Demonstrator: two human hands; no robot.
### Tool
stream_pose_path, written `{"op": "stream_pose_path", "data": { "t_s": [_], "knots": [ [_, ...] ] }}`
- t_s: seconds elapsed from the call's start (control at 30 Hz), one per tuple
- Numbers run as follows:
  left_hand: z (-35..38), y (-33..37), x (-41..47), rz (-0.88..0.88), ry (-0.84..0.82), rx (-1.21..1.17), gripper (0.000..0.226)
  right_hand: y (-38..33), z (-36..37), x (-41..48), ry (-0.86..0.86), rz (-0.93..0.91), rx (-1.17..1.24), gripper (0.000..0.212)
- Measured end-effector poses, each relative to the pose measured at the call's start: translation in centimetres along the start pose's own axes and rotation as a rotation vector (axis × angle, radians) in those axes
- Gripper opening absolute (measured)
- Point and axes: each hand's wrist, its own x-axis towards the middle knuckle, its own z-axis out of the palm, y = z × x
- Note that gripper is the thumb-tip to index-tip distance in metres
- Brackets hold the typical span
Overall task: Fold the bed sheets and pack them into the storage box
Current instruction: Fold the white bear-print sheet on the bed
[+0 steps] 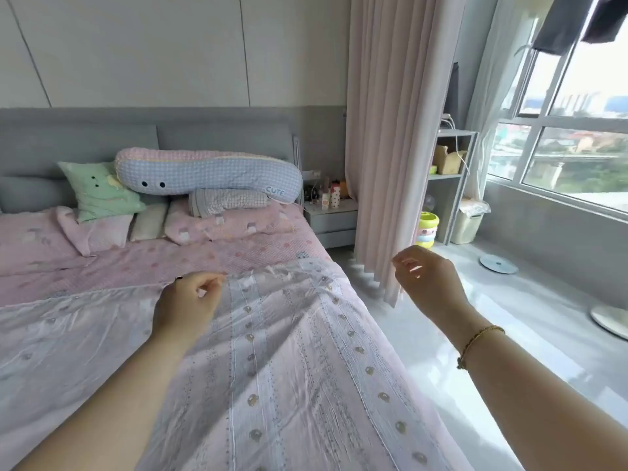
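Two hands: left grip point(186, 302) curled at the sheet point(289, 368) edge, pinch unclear; right grip point(429, 282) slack over floor point(503, 317).

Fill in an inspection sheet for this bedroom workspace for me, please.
Surface: bed, pink cover.
Job's things: sheet spread out over the bed's near part; storage box: nothing seen.
Clutter: pillows piled at the headboard.
Hands: left hand curled at the sheet's far edge, grip unclear; right hand loosely curled in air, holding nothing.
Cables: white cable on the shelf.
Surroundings: curtain, window, nightstand beside the bed.
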Motion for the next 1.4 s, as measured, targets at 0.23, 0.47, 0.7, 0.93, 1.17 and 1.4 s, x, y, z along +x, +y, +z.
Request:
{"op": "stream_pose_path", "data": {
  "t_s": [0.23,0.47,0.7,0.93,1.17,1.4],
  "knots": [
    [9.8,-0.8,-1.9,-0.102,-0.215,-0.052,0.022,10.4,-2.2,-3.6,0.074,0.258,0.040,0.018],
    [20.6,5.7,-6.4,-0.215,-0.208,-0.171,0.022,20.1,-8.7,-4.7,0.017,0.283,0.070,0.021],
    [33.0,13.2,-12.5,-0.420,-0.183,-0.288,0.022,31.4,-17.7,-6.6,0.029,0.449,0.232,0.033],
    [43.2,17.7,-12.1,-0.432,-0.184,-0.278,0.020,41.7,-23.6,-0.5,0.032,0.465,0.239,0.033],
    [52.4,17.9,-6.6,-0.520,-0.113,-0.267,0.022,48.2,-22.0,9.3,-0.048,0.442,0.248,0.033],
    [58.9,16.7,2.2,-0.611,-0.079,-0.229,0.023,51.6,-17.4,22.6,-0.198,0.365,0.240,0.033]
  ]
}}
